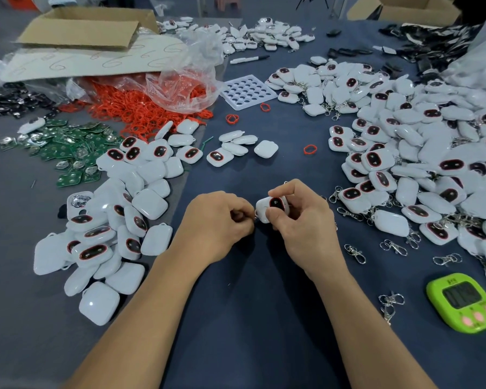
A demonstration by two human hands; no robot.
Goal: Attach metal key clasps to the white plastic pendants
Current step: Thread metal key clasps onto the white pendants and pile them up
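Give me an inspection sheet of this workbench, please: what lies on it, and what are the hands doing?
Surface: dark blue cloth, crowded on both sides.
Job's things: left pile of white pendants, no clasps seen on them; right pile of pendants, many with clasps; loose clasps lying by the right pile.
Clutter: orange rings, green circuit boards, white tray, marker pen, green timer, plastic bag.
Grippers: right hand holds one pendant; left hand pinches a mostly hidden clasp at its edge.
Cables: nothing seen.
Surroundings: cardboard box at the far edge.
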